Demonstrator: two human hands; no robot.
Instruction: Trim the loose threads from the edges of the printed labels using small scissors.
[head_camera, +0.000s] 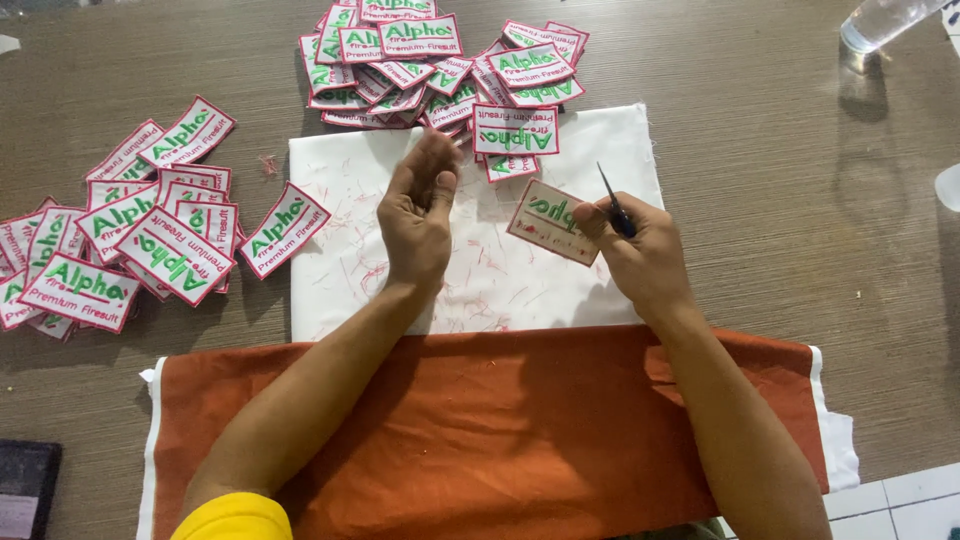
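Our right hand (645, 255) has its fingers closed on two things at once: a small dark-handled pointed tool (615, 203), its tip sticking up and away from us, and the near edge of one patch (553, 221), pinched at its right end. That patch lies reverse side up on the white cloth (600, 150), tilted; its back looks dull and brownish, with the stitching showing through mirrored, which probably is why it is turned this way, to get at loose thread ends.

Our left hand (418, 215) hovers over the cloth, fingers loosely open and together, palm turned inward, holding nothing. It sits just short of the far pile.

Red thread scraps (360, 270) litter the white cloth, mostly between the two hands. We judge the cloth serves as a catch sheet.

Patches: small rectangles, white ground, red border, green and red embroidered lettering. Far pile (440, 55) heaped at the cloth's top edge; left pile (120, 240) spread on the bench (750, 200), well apart from the first. Orange-brown fabric (500, 430) drapes the near edge under our forearms. Clear plastic bottle (885, 20) top right.
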